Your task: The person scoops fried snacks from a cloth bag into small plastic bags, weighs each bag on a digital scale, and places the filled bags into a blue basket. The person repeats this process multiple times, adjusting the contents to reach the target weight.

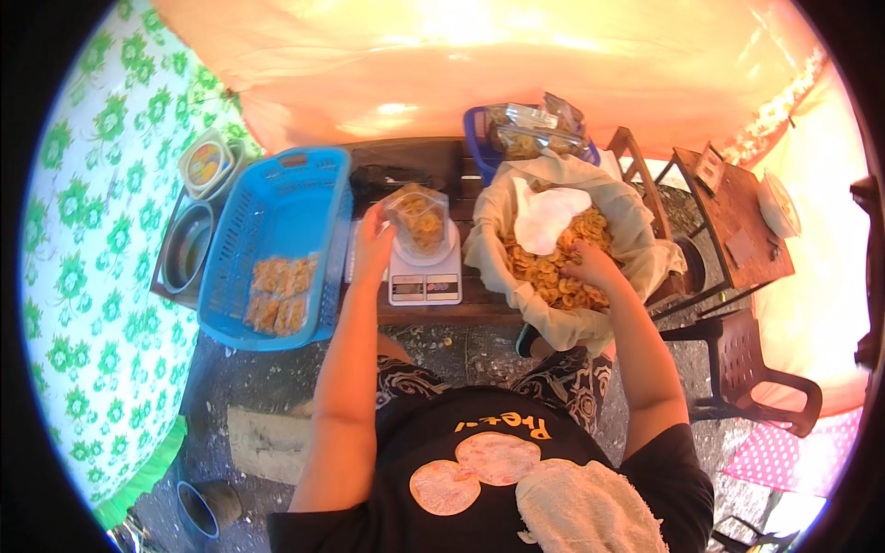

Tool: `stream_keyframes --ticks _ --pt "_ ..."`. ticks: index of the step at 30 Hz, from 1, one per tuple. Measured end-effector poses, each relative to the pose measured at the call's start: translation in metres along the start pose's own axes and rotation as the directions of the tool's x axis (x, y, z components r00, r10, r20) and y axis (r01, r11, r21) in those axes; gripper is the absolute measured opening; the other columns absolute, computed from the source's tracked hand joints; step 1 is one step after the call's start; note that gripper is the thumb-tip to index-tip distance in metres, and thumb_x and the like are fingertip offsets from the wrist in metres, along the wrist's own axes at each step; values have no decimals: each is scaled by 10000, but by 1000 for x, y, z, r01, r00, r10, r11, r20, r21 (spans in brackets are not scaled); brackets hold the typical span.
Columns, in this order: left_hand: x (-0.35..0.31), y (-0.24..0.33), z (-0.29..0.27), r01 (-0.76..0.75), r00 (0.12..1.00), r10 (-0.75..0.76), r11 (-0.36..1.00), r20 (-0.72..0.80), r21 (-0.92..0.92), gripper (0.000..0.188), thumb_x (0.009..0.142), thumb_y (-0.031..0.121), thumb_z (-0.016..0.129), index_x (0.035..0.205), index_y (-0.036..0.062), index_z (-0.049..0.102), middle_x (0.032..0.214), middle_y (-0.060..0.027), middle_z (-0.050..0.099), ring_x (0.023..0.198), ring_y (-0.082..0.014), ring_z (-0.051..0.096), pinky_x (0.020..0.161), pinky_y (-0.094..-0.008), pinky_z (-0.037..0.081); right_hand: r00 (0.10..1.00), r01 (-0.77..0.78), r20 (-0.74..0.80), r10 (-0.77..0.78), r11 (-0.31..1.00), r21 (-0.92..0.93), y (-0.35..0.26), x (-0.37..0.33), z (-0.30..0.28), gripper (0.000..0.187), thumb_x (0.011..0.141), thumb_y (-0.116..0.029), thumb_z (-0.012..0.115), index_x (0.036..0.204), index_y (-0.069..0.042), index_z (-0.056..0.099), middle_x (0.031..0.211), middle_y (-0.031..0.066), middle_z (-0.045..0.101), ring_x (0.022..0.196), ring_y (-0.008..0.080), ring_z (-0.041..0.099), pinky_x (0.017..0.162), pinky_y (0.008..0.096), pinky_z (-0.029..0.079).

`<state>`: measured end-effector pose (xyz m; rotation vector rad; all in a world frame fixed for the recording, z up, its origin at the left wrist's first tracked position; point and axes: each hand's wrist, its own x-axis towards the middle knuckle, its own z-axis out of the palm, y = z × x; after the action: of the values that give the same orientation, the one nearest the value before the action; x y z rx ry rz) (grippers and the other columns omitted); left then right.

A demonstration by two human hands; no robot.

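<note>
A clear plastic bag partly filled with golden, round chips rests on a white kitchen scale. At its left edge, my left hand pinches the plastic. To the right, a large basin lined with a cream cloth holds a heap of similar chips. My right hand reaches into this heap, its fingers curled among the chips. A white sheet, plastic or paper, lies over the far part of the heap.
Left of the scale stands a blue basket with several packed bags. Behind the basin, a darker blue basket holds filled bags. A small wooden table and a brown plastic chair stand at right. A bucket sits lower left.
</note>
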<state>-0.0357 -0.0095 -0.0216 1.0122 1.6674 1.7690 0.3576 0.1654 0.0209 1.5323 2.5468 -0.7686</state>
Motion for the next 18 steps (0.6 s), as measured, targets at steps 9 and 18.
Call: stream_keyframes --ticks 9,18 --pt "-7 23 3 38 999 -41 996 -27 -85 476 849 -80 497 1312 31 515 1248 -109 563 1192 -188 510 1038 -327 375 958 -286 251 137 457 842 1 -33 -53 379 945 -232 613 1256 -31 537 1147 86 623 981 217 629 813 413 567" --pt "-33 70 20 -309 811 460 862 -362 402 353 873 -17 533 1220 31 576 1208 -117 565 1116 -230 537 939 -339 427 959 -271 282 -15 231 934 34 -31 -37 285 987 -98 484 1256 -20 537 952 56 601 983 161 623 716 336 553"
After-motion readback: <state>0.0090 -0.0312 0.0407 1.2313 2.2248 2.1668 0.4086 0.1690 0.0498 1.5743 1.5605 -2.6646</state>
